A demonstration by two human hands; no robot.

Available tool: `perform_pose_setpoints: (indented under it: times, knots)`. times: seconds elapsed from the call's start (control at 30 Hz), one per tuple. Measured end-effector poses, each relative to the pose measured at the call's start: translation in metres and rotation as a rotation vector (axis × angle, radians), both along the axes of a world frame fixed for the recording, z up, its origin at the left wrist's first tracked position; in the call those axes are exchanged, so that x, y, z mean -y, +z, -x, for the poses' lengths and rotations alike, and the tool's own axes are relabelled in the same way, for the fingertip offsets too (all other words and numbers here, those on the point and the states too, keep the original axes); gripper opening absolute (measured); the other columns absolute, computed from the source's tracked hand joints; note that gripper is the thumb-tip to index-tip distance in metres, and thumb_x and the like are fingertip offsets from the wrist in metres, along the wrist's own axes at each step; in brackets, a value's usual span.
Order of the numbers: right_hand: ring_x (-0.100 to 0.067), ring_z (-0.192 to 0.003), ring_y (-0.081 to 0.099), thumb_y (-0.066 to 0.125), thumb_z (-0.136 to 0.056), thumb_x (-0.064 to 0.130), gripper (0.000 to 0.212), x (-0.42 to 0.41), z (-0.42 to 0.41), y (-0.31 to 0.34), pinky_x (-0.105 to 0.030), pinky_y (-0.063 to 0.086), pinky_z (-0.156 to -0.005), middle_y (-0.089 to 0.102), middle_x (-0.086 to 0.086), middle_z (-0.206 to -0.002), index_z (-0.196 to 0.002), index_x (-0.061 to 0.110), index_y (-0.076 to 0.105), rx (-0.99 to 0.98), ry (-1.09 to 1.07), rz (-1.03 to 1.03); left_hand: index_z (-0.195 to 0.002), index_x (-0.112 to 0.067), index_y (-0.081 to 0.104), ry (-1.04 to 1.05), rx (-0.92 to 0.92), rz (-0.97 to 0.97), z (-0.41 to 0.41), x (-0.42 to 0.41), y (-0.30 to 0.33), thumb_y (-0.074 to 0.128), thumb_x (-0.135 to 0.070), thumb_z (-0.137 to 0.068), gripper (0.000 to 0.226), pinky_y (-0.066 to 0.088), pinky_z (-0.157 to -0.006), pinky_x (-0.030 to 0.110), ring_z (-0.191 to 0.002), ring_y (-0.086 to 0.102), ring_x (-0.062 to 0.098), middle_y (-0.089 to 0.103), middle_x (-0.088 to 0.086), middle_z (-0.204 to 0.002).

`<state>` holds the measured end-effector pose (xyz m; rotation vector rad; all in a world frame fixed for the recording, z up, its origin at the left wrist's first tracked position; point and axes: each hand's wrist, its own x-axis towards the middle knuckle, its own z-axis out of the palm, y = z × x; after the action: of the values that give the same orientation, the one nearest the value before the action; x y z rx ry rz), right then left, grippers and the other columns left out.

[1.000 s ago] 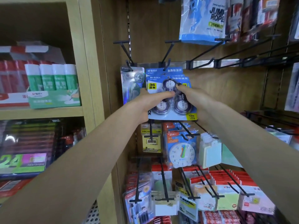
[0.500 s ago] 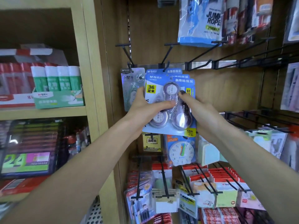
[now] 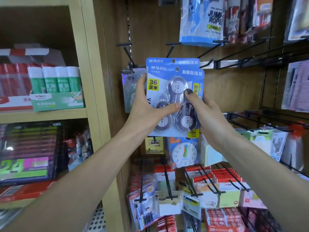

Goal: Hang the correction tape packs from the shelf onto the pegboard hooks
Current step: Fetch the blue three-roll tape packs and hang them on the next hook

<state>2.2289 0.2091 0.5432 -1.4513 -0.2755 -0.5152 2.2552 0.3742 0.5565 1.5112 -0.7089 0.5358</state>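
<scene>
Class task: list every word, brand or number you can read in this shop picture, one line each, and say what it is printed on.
"M&G", "ACT55307", "36", "12m": front blue correction tape card, held in left hand and right hand.
"M&G": second blue card behind.
"JUMP ROPE": blue bag above.
"24": green and pink label on left shelf.
Clock numerals: toy clock pack.
Small print elsewhere: blurred.

A green tray of glue sticks (image 3: 55, 87) is seen resting on the wooden shelf (image 3: 43, 115) (left of the pegboard), with a red-and-white box (image 3: 13, 101) touching its left side.
</scene>
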Motion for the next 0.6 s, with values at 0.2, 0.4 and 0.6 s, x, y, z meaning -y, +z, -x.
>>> perform_pose_setpoints:
  times: [0.2,0.4,0.6]
  knots:
    - [-0.010,-0.093,0.081,0.065,-0.099,0.053,0.016,-0.002,-0.003,0.018,-0.048,0.063,-0.095,0.082,0.015,-0.102,-0.111,0.043,0.070,-0.040,-0.051,0.020,-0.144,-0.028,0.040,-0.004,-0.018,0.023,-0.005,0.005,0.011,0.089,0.002,-0.077,0.089,0.056,-0.078,0.009,-0.096,0.069,-0.015,0.068,-0.021,-0.116]
    - [-0.015,-0.097,0.080,0.068,-0.094,0.053,0.023,-0.002,-0.016,0.023,-0.047,0.061,-0.100,0.083,0.010,-0.101,-0.109,0.036,0.073,-0.035,-0.091,0.035,-0.147,-0.028,0.044,0.019,-0.044,0.026,-0.013,0.006,0.015,0.094,-0.007,-0.074,0.090,0.060,-0.096,0.027,-0.110,0.073,0.002,0.073,-0.011,-0.126]
    - [-0.015,-0.097,0.080,0.067,-0.097,0.050,0.026,0.000,-0.020,0.022,-0.045,0.061,-0.099,0.083,0.009,-0.103,-0.114,0.032,0.074,-0.020,-0.101,0.042,-0.144,-0.025,0.048,0.028,-0.055,0.013,-0.016,0.005,0.015,0.093,-0.006,-0.075,0.084,0.061,-0.093,0.025,-0.109,0.074,0.004,0.075,-0.009,-0.125]
